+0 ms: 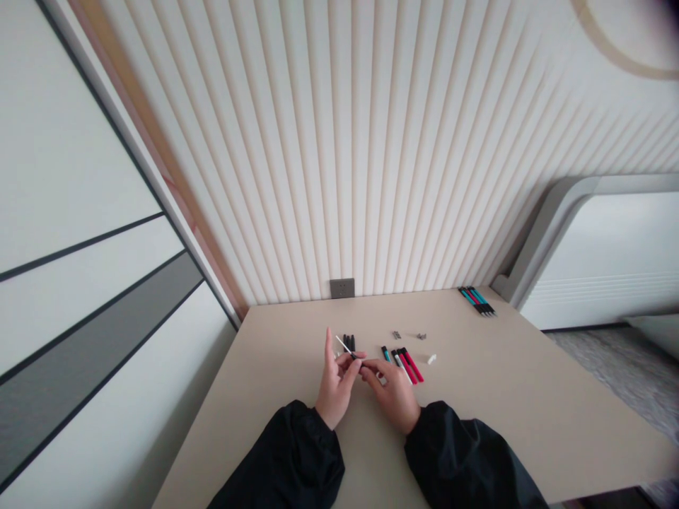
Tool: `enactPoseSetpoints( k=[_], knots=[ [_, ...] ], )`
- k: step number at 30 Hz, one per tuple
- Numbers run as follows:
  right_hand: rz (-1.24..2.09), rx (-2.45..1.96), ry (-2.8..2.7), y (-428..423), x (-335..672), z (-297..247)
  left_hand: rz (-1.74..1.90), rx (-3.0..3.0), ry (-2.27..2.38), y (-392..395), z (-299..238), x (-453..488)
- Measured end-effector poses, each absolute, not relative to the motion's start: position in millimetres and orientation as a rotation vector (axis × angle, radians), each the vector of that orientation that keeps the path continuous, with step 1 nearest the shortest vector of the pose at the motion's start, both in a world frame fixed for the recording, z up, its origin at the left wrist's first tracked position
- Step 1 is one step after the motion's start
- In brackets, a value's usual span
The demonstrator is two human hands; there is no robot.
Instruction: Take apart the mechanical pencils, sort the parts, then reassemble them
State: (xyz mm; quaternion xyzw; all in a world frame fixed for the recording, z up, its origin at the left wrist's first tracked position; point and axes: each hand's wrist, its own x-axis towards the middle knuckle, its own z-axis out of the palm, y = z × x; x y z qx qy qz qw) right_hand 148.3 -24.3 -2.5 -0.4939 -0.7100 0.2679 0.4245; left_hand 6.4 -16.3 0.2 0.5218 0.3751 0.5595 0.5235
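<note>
Above a beige table (520, 396), my left hand (337, 385) pinches a thin white pen refill (344, 346) that slants up to the left, with its index finger pointing upward. My right hand (393, 392) meets it at the fingertips and pinches a small dark pen part (362, 365). Just beyond my hands lie a few black pen parts (349, 341). To the right lie a teal piece (385, 353), a white-and-black piece and two red pen barrels (411, 365). Both sleeves are black.
Two small metal springs (408, 335) and a small white cap (431, 359) lie past the red barrels. A bundle of teal, red and black pens (477, 300) rests at the table's far right corner. A grey wall socket (342, 288) sits behind the table. A white unit (599, 261) stands to the right.
</note>
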Motion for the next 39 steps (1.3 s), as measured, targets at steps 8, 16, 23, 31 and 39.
enactPoseSetpoints(
  k=[8,16,23,31,39],
  knots=[
    [0.39,-1.337,-1.934,-16.0,164.1,4.8,1.325,1.336,0.975,-11.2,-5.0,-1.4],
    [0.0,-1.789,-2.174,4.6,189.9,5.8,1.197,1.529,1.147,-9.4,-4.4,-5.1],
    [-0.009,-1.845,-2.236,6.0,175.2,2.7,1.154,1.605,1.205,-10.3,0.1,-5.5],
    [0.255,-1.58,-2.022,9.0,184.5,-10.5,1.149,1.624,1.222,-11.1,2.5,-4.9],
    [0.516,-1.267,-1.629,8.3,184.4,5.1,1.121,1.678,1.197,-10.2,-0.4,-4.5]
  ],
)
